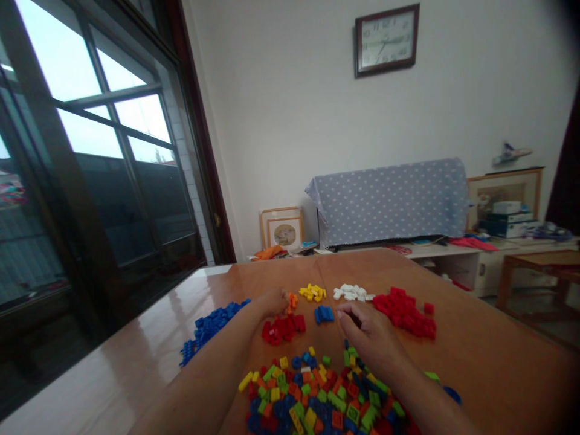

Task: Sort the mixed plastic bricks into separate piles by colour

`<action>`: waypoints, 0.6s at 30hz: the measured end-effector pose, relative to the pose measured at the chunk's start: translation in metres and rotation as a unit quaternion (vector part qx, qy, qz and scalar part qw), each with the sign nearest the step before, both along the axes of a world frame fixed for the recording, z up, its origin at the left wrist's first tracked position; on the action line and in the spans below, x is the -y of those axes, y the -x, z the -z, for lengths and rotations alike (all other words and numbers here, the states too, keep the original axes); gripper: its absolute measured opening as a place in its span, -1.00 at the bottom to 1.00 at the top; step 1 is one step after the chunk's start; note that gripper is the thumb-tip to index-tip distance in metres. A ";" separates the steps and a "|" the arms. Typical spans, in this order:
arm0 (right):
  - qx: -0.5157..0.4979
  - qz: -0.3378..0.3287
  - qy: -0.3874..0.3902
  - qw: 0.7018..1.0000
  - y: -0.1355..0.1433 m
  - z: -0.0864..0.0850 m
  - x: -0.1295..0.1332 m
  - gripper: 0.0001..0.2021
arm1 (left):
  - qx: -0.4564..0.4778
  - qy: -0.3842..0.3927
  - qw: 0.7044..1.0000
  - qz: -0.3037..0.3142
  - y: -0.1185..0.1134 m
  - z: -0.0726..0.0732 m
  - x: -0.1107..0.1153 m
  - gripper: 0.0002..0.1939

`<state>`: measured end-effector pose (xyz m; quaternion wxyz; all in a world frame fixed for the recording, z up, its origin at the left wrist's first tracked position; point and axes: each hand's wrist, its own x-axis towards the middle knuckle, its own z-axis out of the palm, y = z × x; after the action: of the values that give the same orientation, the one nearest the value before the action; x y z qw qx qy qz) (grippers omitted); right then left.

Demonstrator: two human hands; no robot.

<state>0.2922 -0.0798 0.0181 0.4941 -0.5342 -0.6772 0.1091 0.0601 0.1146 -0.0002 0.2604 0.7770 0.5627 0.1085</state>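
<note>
My left hand (275, 302) is at the small orange pieces (292, 301), behind the small red pile (283, 329); its fingers are too small to make out. Right of the short blue bricks (324, 314), my right hand (362, 323) is closed with thumb and forefinger near each other, and anything between them is too small to see. Yellow bricks (312, 293) and white bricks (352, 293) lie beyond the hands. A large red pile (405, 311) sits right of my right hand. Mixed coloured bricks (317, 393) spread across the near side. Left of my left forearm is a blue pile (211, 326).
The wooden table (149, 347) has a glossy surface. One red brick (428, 309) lies apart at the right. Behind the table stand a cloth-covered object (392, 202), a framed picture (283, 229) and a white cabinet (489, 269). A wooden stool (539, 284) is at the far right.
</note>
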 end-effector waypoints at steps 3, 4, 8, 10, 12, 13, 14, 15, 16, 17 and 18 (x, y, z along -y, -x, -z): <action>-0.003 0.003 -0.001 1.000 0.001 -0.001 0.000 -0.79 | 0.016 0.025 1.000 -0.011 -0.002 0.004 -0.001 -0.91; -0.002 0.004 -0.001 1.000 0.001 -0.001 0.000 -0.79 | 0.021 0.031 0.999 -0.014 -0.003 0.005 -0.002 -0.90; 0.002 0.005 -0.001 1.000 0.001 -0.003 0.002 -0.78 | 0.037 0.039 0.998 -0.022 -0.007 0.010 -0.004 -0.86; 0.001 0.007 0.000 1.000 0.002 -0.003 0.002 -0.78 | 0.038 0.033 0.998 -0.024 -0.007 0.010 -0.005 -0.84; 0.000 0.007 0.004 1.000 0.002 -0.004 0.003 -0.77 | 0.030 0.023 0.999 -0.025 -0.005 0.008 -0.004 -0.84; 0.000 0.007 0.006 1.000 0.002 -0.004 0.003 -0.77 | 0.022 0.018 0.999 -0.025 -0.003 0.006 -0.003 -0.84; 0.000 0.008 0.007 1.000 0.002 -0.004 0.003 -0.76 | 0.012 0.011 1.000 -0.024 0.000 0.004 -0.002 -0.83; 0.001 0.009 0.009 1.000 0.002 -0.004 0.003 -0.76 | 0.000 0.002 1.000 -0.023 0.003 0.000 -0.001 -0.82; 0.002 0.009 0.009 1.000 0.002 -0.004 0.003 -0.76 | -0.013 -0.007 1.000 -0.022 0.006 -0.003 0.000 -0.80; 0.004 0.009 0.009 1.000 0.002 -0.004 0.003 -0.76 | -0.027 -0.019 0.999 -0.022 0.010 -0.007 0.001 -0.78; 0.005 0.009 0.009 1.000 0.002 -0.003 0.002 -0.76 | -0.040 -0.032 0.998 -0.022 0.013 -0.011 0.001 -0.75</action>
<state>0.2899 -0.0822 0.0213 0.4867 -0.5453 -0.6738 0.1082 0.0470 0.1132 0.0104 0.2105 0.7758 0.5861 0.1013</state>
